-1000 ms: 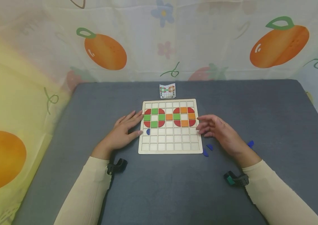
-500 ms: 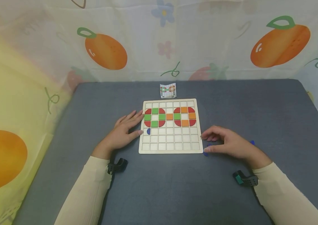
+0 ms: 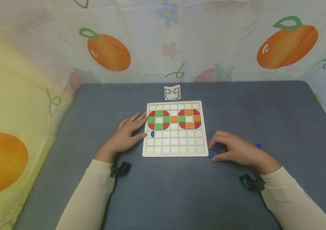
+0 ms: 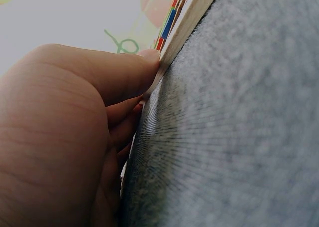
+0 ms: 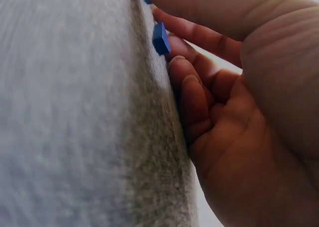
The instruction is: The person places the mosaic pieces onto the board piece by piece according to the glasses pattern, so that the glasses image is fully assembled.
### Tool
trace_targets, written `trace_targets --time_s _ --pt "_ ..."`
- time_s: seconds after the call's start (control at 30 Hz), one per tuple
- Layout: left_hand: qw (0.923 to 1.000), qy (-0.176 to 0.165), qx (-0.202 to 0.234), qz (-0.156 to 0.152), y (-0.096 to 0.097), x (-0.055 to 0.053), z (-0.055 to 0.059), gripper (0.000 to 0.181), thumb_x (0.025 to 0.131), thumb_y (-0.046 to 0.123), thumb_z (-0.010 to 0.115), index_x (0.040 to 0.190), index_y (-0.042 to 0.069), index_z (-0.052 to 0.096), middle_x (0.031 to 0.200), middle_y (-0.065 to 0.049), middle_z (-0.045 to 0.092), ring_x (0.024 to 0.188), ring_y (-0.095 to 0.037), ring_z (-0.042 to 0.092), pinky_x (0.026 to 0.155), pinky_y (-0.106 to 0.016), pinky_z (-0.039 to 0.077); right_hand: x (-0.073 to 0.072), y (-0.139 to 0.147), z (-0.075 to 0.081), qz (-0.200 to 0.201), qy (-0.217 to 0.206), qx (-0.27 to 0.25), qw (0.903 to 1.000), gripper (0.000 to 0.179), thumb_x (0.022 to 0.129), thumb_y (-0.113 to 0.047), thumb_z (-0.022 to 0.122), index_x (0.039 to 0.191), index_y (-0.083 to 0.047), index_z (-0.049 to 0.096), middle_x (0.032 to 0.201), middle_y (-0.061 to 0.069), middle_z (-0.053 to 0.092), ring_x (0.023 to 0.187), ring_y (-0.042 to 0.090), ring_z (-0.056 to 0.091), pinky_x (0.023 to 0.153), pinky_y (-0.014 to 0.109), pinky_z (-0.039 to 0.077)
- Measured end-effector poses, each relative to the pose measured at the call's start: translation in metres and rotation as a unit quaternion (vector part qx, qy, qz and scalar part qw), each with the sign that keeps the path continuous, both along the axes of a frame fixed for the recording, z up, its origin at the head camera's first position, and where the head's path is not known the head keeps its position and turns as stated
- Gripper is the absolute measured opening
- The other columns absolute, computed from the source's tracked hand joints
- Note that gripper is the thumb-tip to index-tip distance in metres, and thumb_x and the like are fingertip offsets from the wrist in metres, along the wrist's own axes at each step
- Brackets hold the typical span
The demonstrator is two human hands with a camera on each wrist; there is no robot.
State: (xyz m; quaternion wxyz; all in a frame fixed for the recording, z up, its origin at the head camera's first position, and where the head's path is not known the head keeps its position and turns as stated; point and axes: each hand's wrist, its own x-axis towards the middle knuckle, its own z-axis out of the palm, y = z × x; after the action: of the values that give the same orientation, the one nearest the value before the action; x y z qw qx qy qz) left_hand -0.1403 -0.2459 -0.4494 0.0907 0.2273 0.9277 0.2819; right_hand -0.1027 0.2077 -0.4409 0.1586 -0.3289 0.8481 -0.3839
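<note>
A pale wooden grid board (image 3: 170,150) lies on the table with red, green and orange pieces set in its upper rows. One blue semicircular piece (image 3: 152,134) sits in a lower cell at its left. My left hand (image 3: 128,131) rests against the board's left edge, fingers spread; its thumb (image 4: 124,75) touches the wooden side in the left wrist view. Beside the lower right corner, my right hand (image 3: 234,148) is on the table, thumb and forefinger apart around two loose blue pieces (image 3: 217,149). In the right wrist view, one blue piece (image 5: 160,38) lies close to the fingers.
Behind the board lies a small pattern card (image 3: 172,92). Another blue piece (image 3: 258,145) is on the grey table (image 3: 168,191) beyond my right wrist, partly hidden. A fruit-print cloth (image 3: 209,38) hangs along the back.
My right hand has moved from the board's right edge toward me and down to the loose blue pieces, its thumb now spread from the forefinger. The left hand has stayed in place.
</note>
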Motion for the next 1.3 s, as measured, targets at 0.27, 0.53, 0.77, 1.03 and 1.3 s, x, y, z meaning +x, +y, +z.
trace_targets --time_s 0.27,0.53,0.77,1.03,1.3 --pt "1.0 -0.002 0.0 0.001 0.001 0.001 0.001 0.076 0.108 0.035 0.07 0.172 0.016 0.035 0.178 0.003 0.025 0.165 -0.024 0.011 0.128 -0.057 0.002 -0.001 0.002 0.0 0.012 0.004 -0.005 0.9999 0.022 0.091 -0.024 0.093 0.108 -0.028 0.079 0.108 -0.012 0.061 0.104 0.012 0.057 0.093 0.034 0.049" --pt "1.0 -0.001 -0.003 0.001 0.002 0.001 0.001 0.076 0.107 0.035 0.07 0.172 0.015 0.035 0.178 0.003 0.025 0.165 -0.025 0.011 0.128 -0.056 0.002 -0.001 0.004 -0.002 0.021 0.009 -0.009 0.9997 0.02 0.092 -0.022 0.092 0.107 -0.031 0.081 0.108 -0.015 0.06 0.106 0.012 0.057 0.093 0.034 0.05" --pt "1.0 -0.001 0.003 0.0 0.001 0.0 0.002 0.076 0.107 0.032 0.071 0.172 0.015 0.035 0.178 0.003 0.025 0.165 -0.025 0.011 0.128 -0.056 0.002 0.001 -0.001 -0.003 -0.011 0.042 -0.006 0.999 0.017 0.093 -0.023 0.092 0.104 -0.026 0.08 0.102 -0.014 0.063 0.094 0.01 0.058 0.082 0.032 0.051" --pt "1.0 -0.005 0.004 0.003 0.002 0.001 0.003 0.077 0.107 0.032 0.071 0.172 0.015 0.035 0.178 0.003 0.025 0.166 -0.025 0.011 0.128 -0.055 0.002 0.001 -0.004 -0.008 -0.043 0.071 -0.011 0.9964 0.019 0.092 -0.011 0.091 0.105 -0.018 0.079 0.095 -0.013 0.061 0.087 0.008 0.06 0.076 0.029 0.053" --pt "1.0 -0.004 0.001 0.002 0.001 0.001 0.003 0.076 0.107 0.033 0.071 0.172 0.015 0.034 0.178 0.003 0.024 0.166 -0.024 0.011 0.128 -0.055 0.002 0.002 -0.005 -0.007 -0.09 0.076 -0.008 0.993 0.016 0.094 -0.011 0.089 0.105 -0.015 0.078 0.095 -0.011 0.06 0.084 0.01 0.058 0.072 0.029 0.051"
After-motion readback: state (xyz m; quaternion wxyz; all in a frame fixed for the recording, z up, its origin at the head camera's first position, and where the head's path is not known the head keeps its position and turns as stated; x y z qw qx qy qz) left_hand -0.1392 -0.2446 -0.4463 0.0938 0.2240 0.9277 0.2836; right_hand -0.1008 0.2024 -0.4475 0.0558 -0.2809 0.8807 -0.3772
